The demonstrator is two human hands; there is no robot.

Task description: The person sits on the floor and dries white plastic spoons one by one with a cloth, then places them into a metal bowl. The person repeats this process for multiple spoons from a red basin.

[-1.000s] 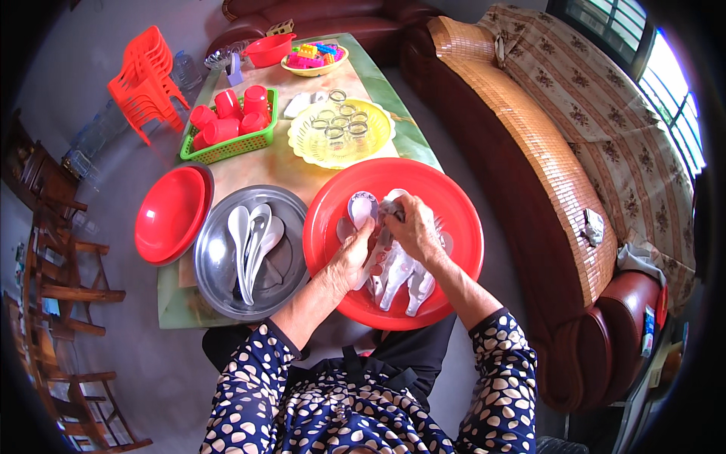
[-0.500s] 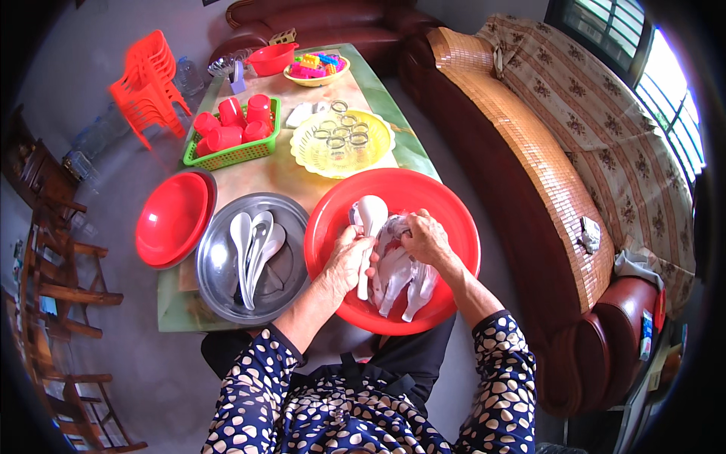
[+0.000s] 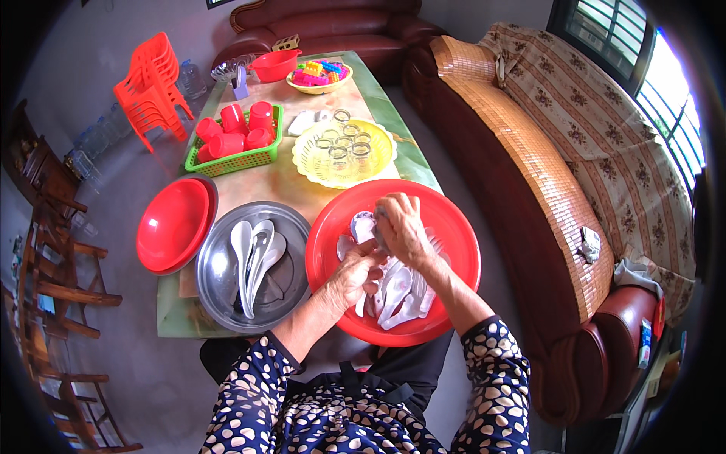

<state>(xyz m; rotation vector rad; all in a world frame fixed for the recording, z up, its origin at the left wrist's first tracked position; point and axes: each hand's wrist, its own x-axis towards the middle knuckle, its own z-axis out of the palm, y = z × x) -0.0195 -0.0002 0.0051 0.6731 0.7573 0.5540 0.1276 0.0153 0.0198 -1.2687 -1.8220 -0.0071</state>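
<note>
My left hand is closed round the handle of a white soup spoon, over the big red basin. My right hand is closed on a greyish cloth at the spoon's upper end, hiding its bowl. Under my hands, the basin holds several white spoons and a pale fork. A white piece with a blue pattern shows beside my right fingers. Left of the basin, a grey metal basin holds a few white soup spoons.
Red basins overhang the table's left edge. Beyond are a green basket of red cups, a yellow scalloped tray with several glass-like rings, a bowl of toy blocks and a red bowl. A long sofa stands right.
My right hand has moved left and up with the cloth, onto the upper end of the spoon in my left hand. The spoon's bowl, visible before, is now covered.
</note>
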